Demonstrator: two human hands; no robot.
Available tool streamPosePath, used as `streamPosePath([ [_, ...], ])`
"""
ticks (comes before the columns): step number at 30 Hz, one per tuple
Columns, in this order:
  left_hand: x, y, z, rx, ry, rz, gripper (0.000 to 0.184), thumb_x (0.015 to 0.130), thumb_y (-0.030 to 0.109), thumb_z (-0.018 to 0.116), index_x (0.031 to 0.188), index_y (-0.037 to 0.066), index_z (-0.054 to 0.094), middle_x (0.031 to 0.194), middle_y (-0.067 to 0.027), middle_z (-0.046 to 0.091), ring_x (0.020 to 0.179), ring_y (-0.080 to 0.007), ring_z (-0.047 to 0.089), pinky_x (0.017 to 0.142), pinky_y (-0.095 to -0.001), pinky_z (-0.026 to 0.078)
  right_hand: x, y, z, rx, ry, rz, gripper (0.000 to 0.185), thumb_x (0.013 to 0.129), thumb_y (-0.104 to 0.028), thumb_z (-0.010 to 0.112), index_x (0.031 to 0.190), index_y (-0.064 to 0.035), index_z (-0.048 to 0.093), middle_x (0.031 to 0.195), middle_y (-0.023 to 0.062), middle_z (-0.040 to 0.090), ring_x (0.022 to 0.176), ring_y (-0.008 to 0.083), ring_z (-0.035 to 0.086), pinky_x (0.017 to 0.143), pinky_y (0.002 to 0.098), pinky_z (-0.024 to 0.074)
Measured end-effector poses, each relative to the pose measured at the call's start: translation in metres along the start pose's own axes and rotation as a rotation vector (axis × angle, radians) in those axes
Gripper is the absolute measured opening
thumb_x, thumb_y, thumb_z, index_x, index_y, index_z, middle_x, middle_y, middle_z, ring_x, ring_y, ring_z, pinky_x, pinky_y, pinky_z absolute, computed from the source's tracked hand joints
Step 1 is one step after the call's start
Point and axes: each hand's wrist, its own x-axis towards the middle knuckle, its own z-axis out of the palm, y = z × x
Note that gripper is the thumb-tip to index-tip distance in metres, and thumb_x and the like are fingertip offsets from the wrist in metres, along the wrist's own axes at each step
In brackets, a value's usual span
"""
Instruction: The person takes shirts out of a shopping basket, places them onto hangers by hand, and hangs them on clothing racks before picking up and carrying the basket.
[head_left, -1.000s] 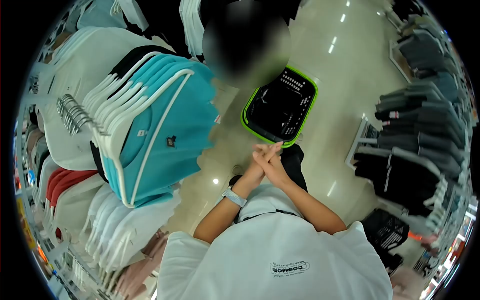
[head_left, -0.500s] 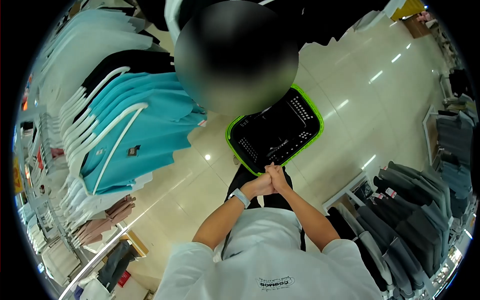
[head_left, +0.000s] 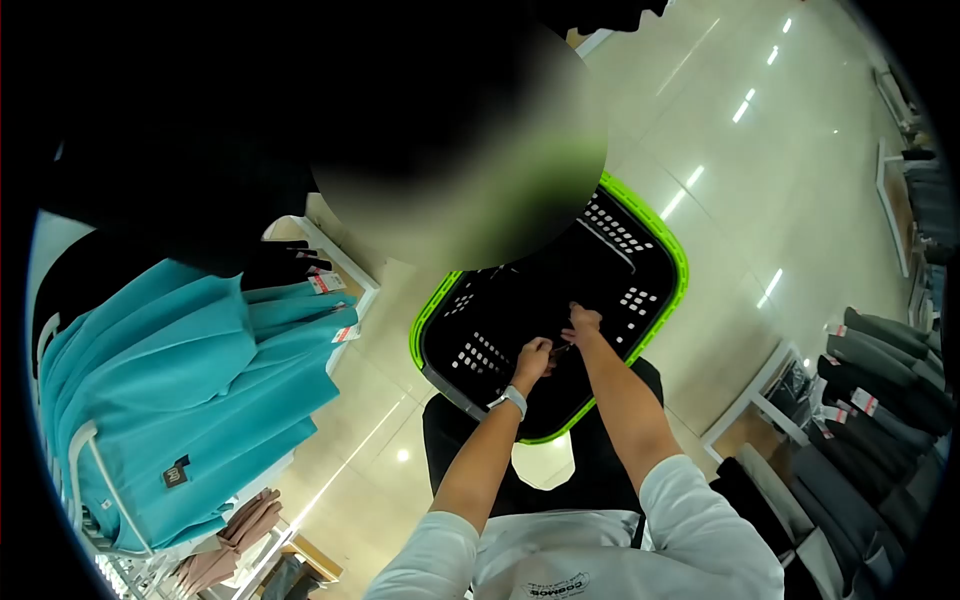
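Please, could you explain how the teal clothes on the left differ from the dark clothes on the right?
The teal clothes are an even blue-green; the dark clothes vary from black to grey. The teal clothes show a broad side, while the dark clothes show mostly narrow edges. The teal clothes look larger in the picture than the dark clothes. Both have red-and-white tags.

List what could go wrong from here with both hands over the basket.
The black interior of the basket hides detail, so the left hand and right hand might fumble something small there. The legs are close to its rim and could knock it.
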Motion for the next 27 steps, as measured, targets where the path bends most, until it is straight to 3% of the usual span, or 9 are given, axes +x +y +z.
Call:
streamPosePath([
  [4, 0.015, -0.014, -0.018, -0.048, -0.03, -0.054, 0.029, 0.095, 0.029, 0.044, 0.11, 0.007, 0.056, 0.093, -0.0073, 0.064, 0.077, -0.0201, 0.063, 0.066, -0.0345, 0.051, 0.042, 0.0, 0.008, 0.005, 0.003, 0.092, 0.038, 0.087, -0.028, 0.058, 0.103, 0.0053, 0.056, 0.082, 0.0193, 0.062, 0.056, 0.0315, 0.063, 0.051, 0.0416, 0.0554],
  [7, 0.012, -0.029, -0.031, -0.053, -0.044, -0.079, 0.032, 0.094, 0.034, 0.045, 0.107, 0.007, 0.057, 0.092, -0.0067, 0.064, 0.071, -0.0208, 0.064, 0.064, -0.0347, 0.051, 0.021, -0.004, 0.011, -0.096, 0.041, -0.111, 0.032, 0.09, -0.026, 0.053, 0.088, 0.0056, 0.059, 0.059, 0.0122, 0.059, 0.044, 0.0253, 0.059, 0.043, 0.0356, 0.0522],
  [13, -0.074, 0.058, -0.046, -0.847, -0.175, -0.2, 0.095, 0.076, 0.074, 0.049, 0.13, -0.004, 0.039, 0.114, -0.0153, 0.054, 0.106, -0.0285, 0.054, 0.092, -0.042, 0.043, -0.167, -0.006, -0.049, 0.022, -0.307, -0.784, 0.052, 0.091, -0.026, 0.052, 0.048, 0.0024, 0.045, 0.042, 0.0118, 0.05, 0.035, 0.0203, 0.054, 0.034, 0.0315, 0.042],
  [16, -0.146, 0.12, -0.053, -1.015, -0.439, -0.137, 0.078, 0.082, 0.061, 0.055, 0.126, -0.004, 0.046, 0.12, -0.0166, 0.057, 0.11, -0.0291, 0.054, 0.096, -0.0403, 0.043, -0.286, 0.032, -0.104, -0.184, -0.501, -0.759, 0.048, 0.091, -0.023, 0.053, 0.051, 0.0032, 0.048, 0.042, 0.0094, 0.049, 0.037, 0.0183, 0.055, 0.035, 0.0298, 0.0423],
  [19, -0.192, 0.125, -0.052, -0.739, -0.348, -0.277, 0.035, 0.079, 0.014, 0.066, 0.108, -0.004, 0.059, 0.103, -0.0136, 0.064, 0.096, -0.025, 0.061, 0.083, -0.0372, 0.051, -0.366, 0.078, -0.147, -0.401, -0.722, -0.804, 0.052, 0.092, -0.027, 0.055, 0.049, 0.0015, 0.05, 0.041, 0.0063, 0.05, 0.04, 0.0139, 0.057, 0.038, 0.0289, 0.043],
  [22, -0.274, 0.14, -0.045, -0.312, 0.17, -0.148, 0.04, 0.072, 0.004, 0.06, 0.109, -0.01, 0.054, 0.1, -0.0114, 0.06, 0.093, -0.021, 0.058, 0.078, -0.0334, 0.05, -0.38, 0.105, -0.171, -0.123, -0.993, -0.275, 0.034, 0.089, -0.021, 0.056, 0.064, 0.0023, 0.058, 0.059, 0.0105, 0.061, 0.056, 0.0184, 0.063, 0.055, 0.0301, 0.0518],
  [23, -0.293, 0.14, -0.05, -0.201, 0.229, -0.167, 0.047, 0.071, 0.004, 0.058, 0.114, -0.01, 0.05, 0.106, -0.0115, 0.058, 0.096, -0.0199, 0.056, 0.081, -0.0322, 0.048, -0.373, 0.102, -0.181, -0.089, -0.973, -0.086, 0.033, 0.087, -0.028, 0.053, 0.084, 0.0033, 0.061, 0.075, 0.0142, 0.063, 0.07, 0.0258, 0.064, 0.07, 0.0362, 0.0533],
  [26, -0.371, 0.151, -0.073, -0.097, -0.031, 0.391, 0.051, 0.07, 0.004, 0.056, 0.119, -0.008, 0.048, 0.109, -0.011, 0.058, 0.1, -0.0207, 0.055, 0.087, -0.0319, 0.046, -0.376, 0.071, -0.211, 0.359, -1.223, 0.312, 0.061, 0.085, -0.053, 0.041, 0.107, 0.001, 0.057, 0.103, 0.0171, 0.06, 0.1, 0.0312, 0.058, 0.094, 0.049, 0.0431],
  [27, -0.403, 0.158, -0.078, -0.057, -0.131, 0.49, 0.055, 0.069, 0.005, 0.055, 0.123, -0.006, 0.046, 0.113, -0.0113, 0.058, 0.105, -0.0216, 0.054, 0.092, -0.0316, 0.044, -0.406, 0.053, -0.209, 0.401, -1.107, 0.358, 0.061, 0.086, -0.053, 0.041, 0.112, -0.0005, 0.056, 0.108, 0.0159, 0.06, 0.101, 0.0304, 0.058, 0.096, 0.0497, 0.0419],
])
